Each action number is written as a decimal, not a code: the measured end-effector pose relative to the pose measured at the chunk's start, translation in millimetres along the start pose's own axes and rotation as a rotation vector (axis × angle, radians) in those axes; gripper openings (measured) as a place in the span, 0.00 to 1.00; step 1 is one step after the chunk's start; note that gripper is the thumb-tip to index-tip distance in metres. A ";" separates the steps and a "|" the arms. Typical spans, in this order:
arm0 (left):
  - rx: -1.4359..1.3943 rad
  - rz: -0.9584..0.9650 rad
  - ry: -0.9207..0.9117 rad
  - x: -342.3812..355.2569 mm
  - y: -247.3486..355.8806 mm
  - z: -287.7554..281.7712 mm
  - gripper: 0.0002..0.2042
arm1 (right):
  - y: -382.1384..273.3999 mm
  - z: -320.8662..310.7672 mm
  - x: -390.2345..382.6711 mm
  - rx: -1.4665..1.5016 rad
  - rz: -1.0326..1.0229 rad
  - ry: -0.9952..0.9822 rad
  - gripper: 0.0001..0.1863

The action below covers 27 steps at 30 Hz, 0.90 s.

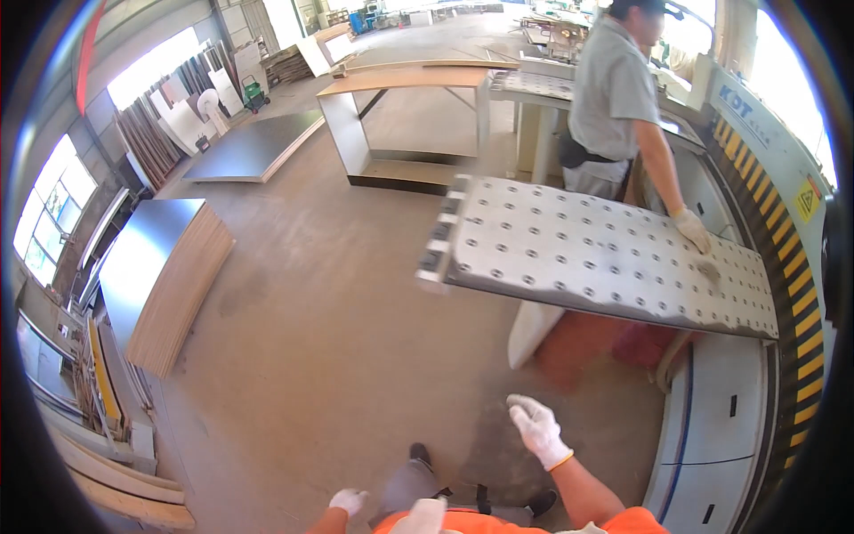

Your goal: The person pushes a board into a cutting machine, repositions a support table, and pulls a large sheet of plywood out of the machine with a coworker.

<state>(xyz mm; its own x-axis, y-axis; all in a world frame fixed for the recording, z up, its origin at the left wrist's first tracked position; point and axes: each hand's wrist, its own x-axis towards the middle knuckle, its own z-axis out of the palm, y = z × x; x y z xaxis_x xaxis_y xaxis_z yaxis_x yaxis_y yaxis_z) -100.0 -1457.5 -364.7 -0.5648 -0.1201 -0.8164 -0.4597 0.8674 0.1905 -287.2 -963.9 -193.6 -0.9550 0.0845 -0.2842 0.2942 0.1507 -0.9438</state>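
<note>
My right hand [538, 432], in a white glove with a yellow cuff edge, is raised in front of my body. Its fingers stretch loosely up and to the left, and nothing shows in them. Low beside my body is my left hand [348, 501], also white-gloved; it is small in view and its fingers do not show clearly. Neither hand touches anything I can make out. The nearest large thing to my right hand is a white machine table [569, 240] dotted with dark round spots, standing apart from it. A co-worker's gloved hand [691, 231] rests over that table.
The co-worker [614, 107] stands behind the table. A machine with a yellow-and-black striped edge [783, 240] runs along the right. Stacked boards [182, 294] are at left, a dark panel [258, 147] lies beyond, and a wood-topped frame [405, 82] stands farther back.
</note>
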 end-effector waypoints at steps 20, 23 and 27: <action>0.660 0.743 0.020 172.1 225.5 -539.8 0.23 | -212.3 -8.0 399.1 -0.002 -0.300 0.679 0.12; 0.157 0.173 -0.043 230.0 281.0 -643.8 0.25 | -205.2 21.4 437.6 -0.018 -0.324 0.708 0.13; 0.182 0.266 0.103 311.0 353.4 -743.9 0.27 | -223.8 39.8 455.9 0.058 -0.139 0.773 0.14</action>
<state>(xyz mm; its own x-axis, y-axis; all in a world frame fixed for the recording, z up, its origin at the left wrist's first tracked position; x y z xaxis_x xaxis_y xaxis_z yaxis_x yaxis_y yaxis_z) -947.9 -1547.6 -145.8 -0.7189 0.0822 -0.6903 -0.1620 0.9458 0.2813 -789.9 -998.3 -118.7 -0.6803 0.7328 0.0147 0.1511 0.1598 -0.9755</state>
